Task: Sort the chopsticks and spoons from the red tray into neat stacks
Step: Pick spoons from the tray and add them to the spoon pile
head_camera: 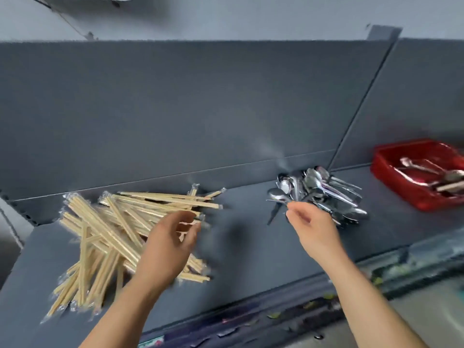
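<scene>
Nearest the viewer, over the grey shelf (251, 247): curling the left hand (173, 244) above the right edge of the wrapped chopstick pile (108, 232), thumb and fingers bending toward the stick ends; too blurred for telling a grip from an empty hand.

Just beyond: pinching the handle of a single spoon (276, 196) between thumb and forefinger of the right hand (311, 227), and holding it at the near left edge of the spoon heap (326, 194).

Evidently working mid-sort, feeding the piles rather than finishing.

Farther right, well apart from both piles: keeping several spoons and at least one chopstick lying in the red tray (383, 172).

Next, probably: laying the spoon down in line with its neighbours, then reaching to the tray for the remainder. Afterwards, squaring the chopsticks, now crossing at several angles, and nesting the spoons, with neither heap yet passing for a neat stack.
</scene>
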The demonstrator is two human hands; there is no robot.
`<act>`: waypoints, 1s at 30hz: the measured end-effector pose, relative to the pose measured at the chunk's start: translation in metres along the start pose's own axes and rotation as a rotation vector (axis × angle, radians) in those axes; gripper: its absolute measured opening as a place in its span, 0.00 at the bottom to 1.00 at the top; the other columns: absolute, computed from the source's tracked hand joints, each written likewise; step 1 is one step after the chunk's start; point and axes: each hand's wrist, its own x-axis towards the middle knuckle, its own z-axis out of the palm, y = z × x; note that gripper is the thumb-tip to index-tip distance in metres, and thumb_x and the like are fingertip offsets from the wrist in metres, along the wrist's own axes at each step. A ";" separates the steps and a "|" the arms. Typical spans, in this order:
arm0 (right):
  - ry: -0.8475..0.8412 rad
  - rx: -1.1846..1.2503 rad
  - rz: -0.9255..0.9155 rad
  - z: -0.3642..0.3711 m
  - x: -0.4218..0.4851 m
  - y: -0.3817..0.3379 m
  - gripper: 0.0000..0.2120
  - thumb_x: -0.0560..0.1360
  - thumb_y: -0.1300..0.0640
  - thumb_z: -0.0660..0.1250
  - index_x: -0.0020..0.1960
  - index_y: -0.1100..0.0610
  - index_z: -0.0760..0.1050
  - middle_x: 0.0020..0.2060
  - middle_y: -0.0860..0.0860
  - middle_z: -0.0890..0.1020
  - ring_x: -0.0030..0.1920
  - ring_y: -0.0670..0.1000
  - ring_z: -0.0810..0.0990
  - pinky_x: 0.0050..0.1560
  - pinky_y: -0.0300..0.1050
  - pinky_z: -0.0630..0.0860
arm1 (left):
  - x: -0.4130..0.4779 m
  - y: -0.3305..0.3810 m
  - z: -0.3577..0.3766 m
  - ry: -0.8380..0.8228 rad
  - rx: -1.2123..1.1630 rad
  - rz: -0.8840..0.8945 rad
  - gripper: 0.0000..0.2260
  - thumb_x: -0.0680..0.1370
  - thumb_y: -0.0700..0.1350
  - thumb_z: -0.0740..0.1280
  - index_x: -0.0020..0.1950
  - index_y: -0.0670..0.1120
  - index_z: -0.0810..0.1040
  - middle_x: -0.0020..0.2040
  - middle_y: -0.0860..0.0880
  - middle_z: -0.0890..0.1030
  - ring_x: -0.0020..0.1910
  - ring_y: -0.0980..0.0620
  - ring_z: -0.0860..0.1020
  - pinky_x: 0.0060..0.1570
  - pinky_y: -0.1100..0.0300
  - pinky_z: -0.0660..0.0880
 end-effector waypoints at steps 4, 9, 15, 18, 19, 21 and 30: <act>0.193 0.032 0.095 -0.091 -0.014 0.044 0.07 0.78 0.61 0.66 0.53 0.58 0.81 0.47 0.47 0.83 0.42 0.35 0.79 0.40 0.20 0.69 | -0.005 0.049 0.062 -0.162 -0.130 0.060 0.07 0.76 0.44 0.70 0.53 0.46 0.81 0.46 0.52 0.83 0.43 0.59 0.81 0.40 0.76 0.70; 0.340 0.035 0.178 -0.194 -0.026 0.103 0.07 0.78 0.56 0.66 0.54 0.52 0.81 0.49 0.41 0.82 0.47 0.35 0.79 0.40 0.24 0.70 | -0.009 0.128 0.150 -0.312 -0.248 0.135 0.03 0.77 0.44 0.69 0.50 0.50 0.80 0.43 0.54 0.83 0.40 0.63 0.80 0.37 0.76 0.70; 0.374 -0.032 0.178 -0.316 -0.006 0.162 0.09 0.79 0.55 0.65 0.57 0.51 0.81 0.46 0.34 0.79 0.43 0.23 0.74 0.37 0.18 0.67 | -0.009 0.232 0.259 -0.362 -0.364 0.165 0.03 0.77 0.45 0.69 0.49 0.52 0.79 0.42 0.53 0.84 0.40 0.59 0.81 0.44 0.62 0.76; 0.353 -0.050 0.175 -0.370 0.015 0.185 0.10 0.79 0.55 0.65 0.58 0.51 0.80 0.47 0.35 0.79 0.43 0.25 0.75 0.36 0.18 0.67 | -0.004 0.279 0.309 -0.361 -0.364 0.204 0.04 0.77 0.45 0.69 0.51 0.49 0.80 0.44 0.53 0.83 0.43 0.55 0.81 0.45 0.58 0.77; 0.347 -0.055 0.176 -0.385 0.024 0.193 0.10 0.79 0.54 0.65 0.58 0.51 0.80 0.48 0.36 0.80 0.45 0.27 0.75 0.37 0.19 0.68 | -0.001 0.292 0.324 -0.351 -0.350 0.217 0.04 0.77 0.45 0.69 0.52 0.49 0.80 0.44 0.53 0.83 0.42 0.57 0.81 0.45 0.61 0.77; 0.338 -0.056 0.171 -0.411 0.044 0.206 0.10 0.79 0.54 0.65 0.58 0.51 0.81 0.48 0.38 0.81 0.46 0.29 0.75 0.37 0.20 0.69 | 0.007 0.312 0.351 -0.329 -0.326 0.241 0.03 0.77 0.45 0.69 0.50 0.50 0.80 0.43 0.55 0.82 0.40 0.62 0.79 0.40 0.72 0.73; 0.291 -0.124 0.126 -0.473 0.158 0.261 0.08 0.79 0.54 0.65 0.55 0.50 0.81 0.45 0.35 0.79 0.47 0.33 0.77 0.40 0.24 0.69 | 0.102 0.368 0.448 -0.355 -0.073 0.319 0.04 0.77 0.47 0.69 0.51 0.50 0.80 0.43 0.57 0.81 0.42 0.60 0.79 0.42 0.67 0.72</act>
